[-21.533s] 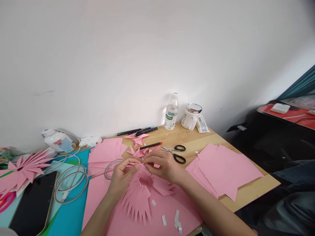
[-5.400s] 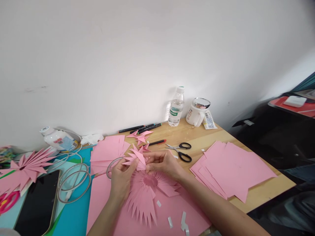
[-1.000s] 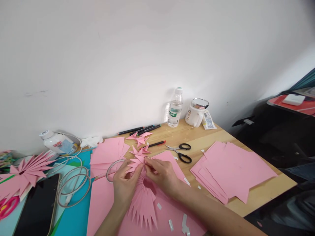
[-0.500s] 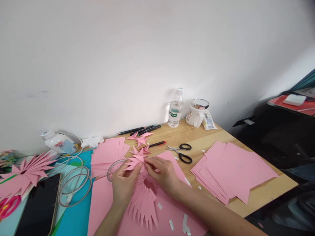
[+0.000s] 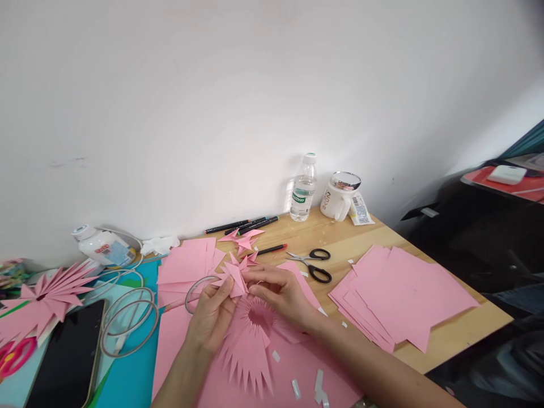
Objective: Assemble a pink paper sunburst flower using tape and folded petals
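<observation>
Between my two hands is a pink folded-paper star (image 5: 233, 280) with several sharp points. My left hand (image 5: 211, 313) pinches its near left side, thumb on top. The fingers of my right hand (image 5: 278, 292) are closed at the star's right edge. Just below, on pink paper sheets (image 5: 176, 345), lies a large pleated pink paper fan ring (image 5: 249, 351) with a round hole. More small pink folded pieces (image 5: 245, 241) lie beyond my hands. A grey tape roll (image 5: 191, 296) sits left of the star, partly hidden by my left hand.
Black-handled scissors (image 5: 317, 264) and a pen (image 5: 272, 249) lie beyond my right hand. A water bottle (image 5: 302, 190) and a white mug (image 5: 335, 198) stand at the wall. Pink sheets (image 5: 403, 294) are stacked at right; a phone (image 5: 68, 354) and coiled cable (image 5: 127, 323) lie left.
The star has turned and tilted in my hands. My left hand has rolled and moved slightly, its thumb now on the star's face; the right fingers have shifted along the edge.
</observation>
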